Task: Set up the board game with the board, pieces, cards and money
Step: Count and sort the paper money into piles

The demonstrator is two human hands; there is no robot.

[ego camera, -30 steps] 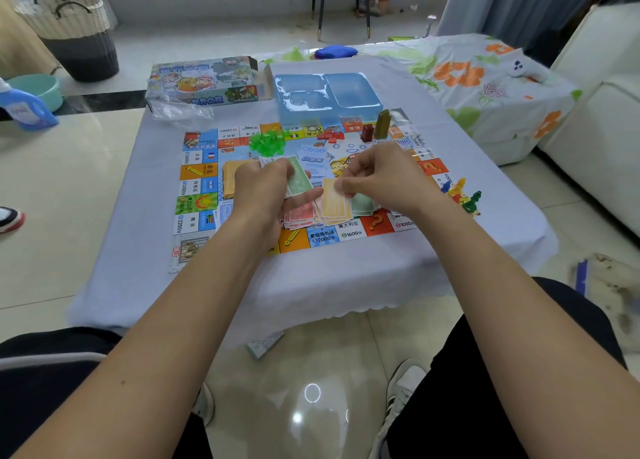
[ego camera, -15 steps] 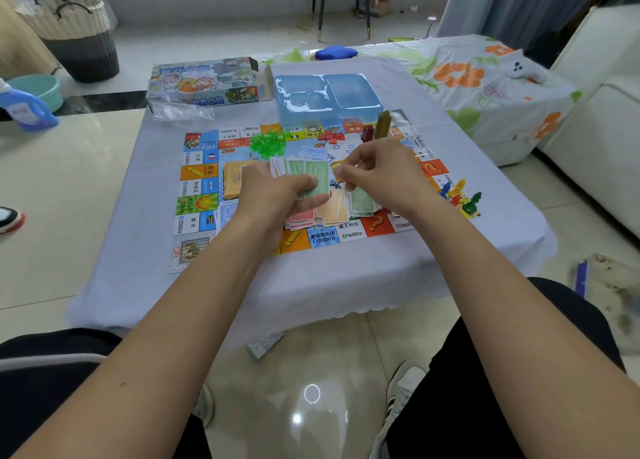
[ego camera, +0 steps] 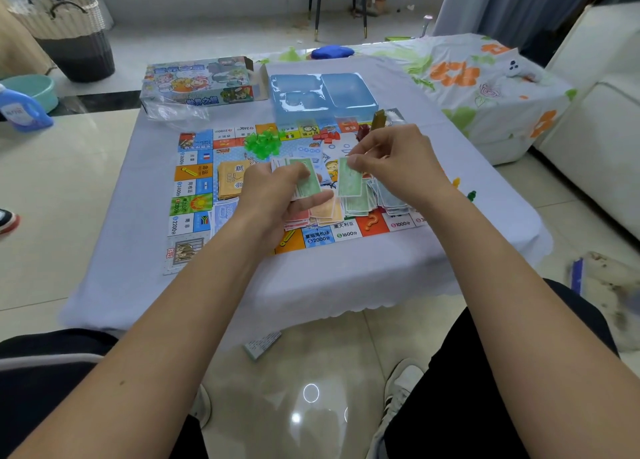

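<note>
Both forearms reach forward from the lap, wrists nearly level, meeting above the near half of the colourful square paper game board (ego camera: 194,188). The left hand (ego camera: 273,195) curls round a fanned stack of green paper play notes (ego camera: 304,178), thumb across their lower face. The right hand (ego camera: 398,160), held slightly higher, pinches a single green paper note (ego camera: 349,181) by its top edge, so that it hangs upright just beside the stack.

Under the hands, sorted piles of red, orange, green and blue notes (ego camera: 346,209) lie on the board near its front edge. A heap of translucent green plastic houses (ego camera: 261,143) sits further back, small red plastic blocks (ego camera: 327,136) beyond. The pale blue moulded plastic tray (ego camera: 349,91) touches the board's far edge, with the printed cardboard game box (ego camera: 201,80) to its left. The lavender cloth-covered low table (ego camera: 329,278) shows bare margin at the front and on the left.
</note>
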